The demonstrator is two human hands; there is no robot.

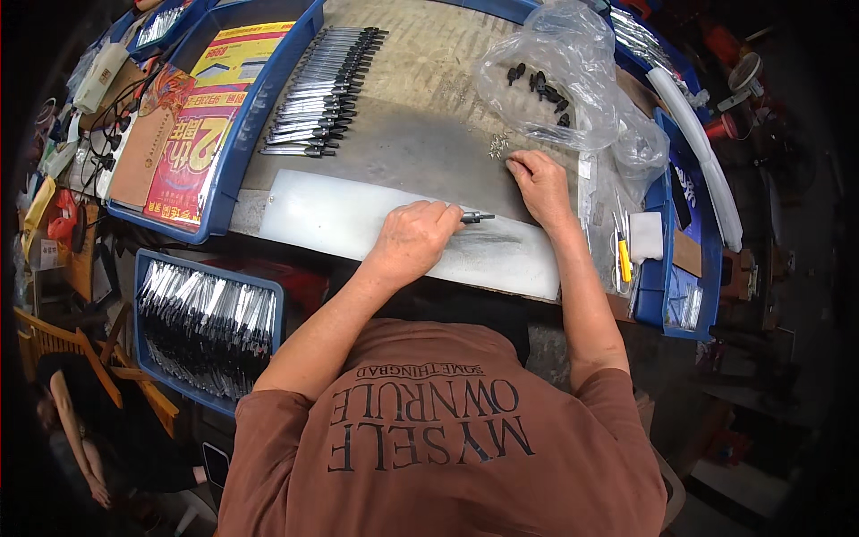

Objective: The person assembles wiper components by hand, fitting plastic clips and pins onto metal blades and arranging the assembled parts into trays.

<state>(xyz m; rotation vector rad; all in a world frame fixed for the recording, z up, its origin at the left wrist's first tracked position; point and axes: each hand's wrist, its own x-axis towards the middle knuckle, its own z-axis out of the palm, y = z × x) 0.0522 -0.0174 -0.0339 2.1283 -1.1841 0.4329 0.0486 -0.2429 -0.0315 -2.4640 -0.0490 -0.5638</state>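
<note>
My left hand (413, 237) is closed around a pen (476, 217), whose dark grip end pokes out to the right over a long white board (313, 210). The rest of that pen is hidden in my fingers. Farther right, my right hand (541, 186) has thumb and fingertips pinched together beside a small pile of tiny metal pieces (497, 146); what the pinch holds, if anything, is too small to make out. Several clear-barrelled pens with dark grips (313, 112) lie in a row on the worktable at the far left.
A clear plastic bag (573, 54) with black pen parts (548, 89) lies at the back right. Blue trays flank the table, left (268, 103) and right (658, 242). A bin of pens (280, 313) stands low left. A yellow-handled tool (624, 259) lies near a white block (646, 234).
</note>
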